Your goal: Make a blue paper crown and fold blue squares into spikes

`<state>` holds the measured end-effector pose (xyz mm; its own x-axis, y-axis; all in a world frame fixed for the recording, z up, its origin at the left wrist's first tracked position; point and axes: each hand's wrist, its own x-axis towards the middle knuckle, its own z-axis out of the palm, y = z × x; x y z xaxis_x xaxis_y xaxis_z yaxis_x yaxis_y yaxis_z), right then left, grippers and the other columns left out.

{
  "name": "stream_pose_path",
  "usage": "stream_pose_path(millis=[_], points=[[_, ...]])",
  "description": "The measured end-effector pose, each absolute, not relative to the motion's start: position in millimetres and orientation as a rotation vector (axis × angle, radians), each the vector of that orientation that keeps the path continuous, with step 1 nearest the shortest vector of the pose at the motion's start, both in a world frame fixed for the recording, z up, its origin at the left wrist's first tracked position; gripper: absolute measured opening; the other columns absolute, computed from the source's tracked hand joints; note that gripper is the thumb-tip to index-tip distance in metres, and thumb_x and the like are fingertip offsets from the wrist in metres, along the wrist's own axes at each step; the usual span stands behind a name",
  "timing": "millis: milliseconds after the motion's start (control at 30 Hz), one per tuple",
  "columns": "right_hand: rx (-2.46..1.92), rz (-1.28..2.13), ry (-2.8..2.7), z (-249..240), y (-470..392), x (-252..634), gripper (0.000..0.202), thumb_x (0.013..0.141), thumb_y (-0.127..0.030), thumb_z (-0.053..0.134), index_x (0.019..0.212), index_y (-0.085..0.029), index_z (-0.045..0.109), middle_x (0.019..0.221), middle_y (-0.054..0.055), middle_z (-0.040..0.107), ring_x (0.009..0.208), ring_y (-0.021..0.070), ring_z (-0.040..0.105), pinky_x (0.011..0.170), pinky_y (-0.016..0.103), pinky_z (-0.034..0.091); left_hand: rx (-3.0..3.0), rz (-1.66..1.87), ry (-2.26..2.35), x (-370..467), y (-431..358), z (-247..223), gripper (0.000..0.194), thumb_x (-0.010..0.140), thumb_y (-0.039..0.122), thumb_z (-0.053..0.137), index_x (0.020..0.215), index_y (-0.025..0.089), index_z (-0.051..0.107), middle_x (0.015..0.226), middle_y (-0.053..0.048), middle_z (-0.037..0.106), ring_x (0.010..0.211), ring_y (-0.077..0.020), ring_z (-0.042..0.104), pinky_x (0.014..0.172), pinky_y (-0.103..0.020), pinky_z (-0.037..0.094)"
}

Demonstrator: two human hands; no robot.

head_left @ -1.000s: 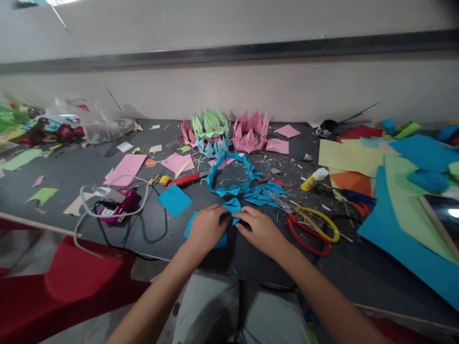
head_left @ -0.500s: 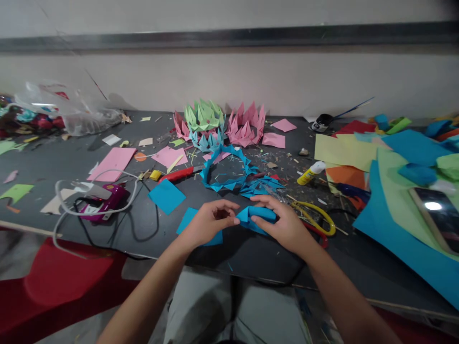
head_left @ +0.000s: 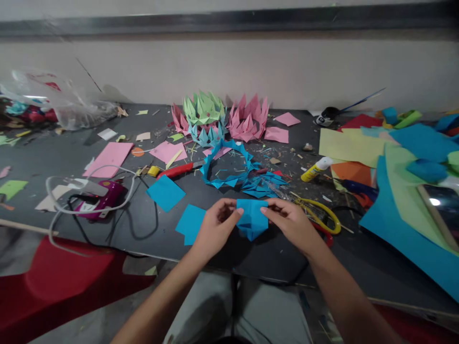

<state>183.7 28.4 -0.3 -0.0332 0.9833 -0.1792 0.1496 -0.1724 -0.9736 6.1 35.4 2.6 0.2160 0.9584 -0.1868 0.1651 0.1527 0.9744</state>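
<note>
A partly folded piece of blue paper (head_left: 253,220) is held upright between my two hands, its lower end folded to a point. My left hand (head_left: 219,223) pinches its upper left edge between thumb and fingers. At the upper right edge, my right hand (head_left: 289,220) grips it the same way. Just beyond lies a ring of folded blue paper points (head_left: 229,180), with a pile of loose blue folded pieces (head_left: 263,185) at its right side. Flat blue squares (head_left: 166,192) lie to the left of my left hand.
Pink, green and light blue paper crowns (head_left: 204,110) stand near the wall. A red utility knife (head_left: 175,170), a purple glue gun (head_left: 102,199) with cables, a glue stick (head_left: 317,169) and yellow-handled scissors (head_left: 332,215) lie around. At right are coloured sheets and a phone (head_left: 442,210).
The blue paper has been turned and opened out, from a narrow folded shape to a flatter one with its point downward. Both hands now hold its upper corners. The view has shifted slightly.
</note>
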Motion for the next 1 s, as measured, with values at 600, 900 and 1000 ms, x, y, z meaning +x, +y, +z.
stream_pose_path(millis=[600,900,1000], points=[[-1.425,0.246,-2.279,-21,29,182,0.019,0.087,-0.020,0.043,0.089,-0.017,0.062,0.087,0.008,0.067,0.081,0.0193,0.063,0.070,0.029,0.047,2.638,0.386,1.429,10,48,-13,0.008,0.084,0.022,0.053,0.079,0.018,0.059,0.075,-0.003,0.062,0.071,-0.0178,0.058,0.061,-0.027,0.039],[-1.152,0.267,-2.384,-24,31,193,0.026,0.089,-0.019,0.041,0.097,-0.015,0.065,0.093,0.010,0.067,0.086,0.0199,0.063,0.078,0.033,0.052,2.726,0.425,1.120,-4,50,-17,0.014,0.085,0.025,0.052,0.090,0.017,0.062,0.086,-0.004,0.065,0.077,-0.0189,0.058,0.066,-0.029,0.046],[-1.146,0.311,-2.330,-25,30,192,0.026,0.089,-0.019,0.042,0.095,-0.013,0.066,0.091,0.011,0.067,0.085,0.0193,0.063,0.078,0.032,0.053,2.654,0.435,1.089,-4,48,-16,0.014,0.084,0.024,0.053,0.094,0.018,0.061,0.090,-0.004,0.065,0.081,-0.0187,0.059,0.071,-0.030,0.047]])
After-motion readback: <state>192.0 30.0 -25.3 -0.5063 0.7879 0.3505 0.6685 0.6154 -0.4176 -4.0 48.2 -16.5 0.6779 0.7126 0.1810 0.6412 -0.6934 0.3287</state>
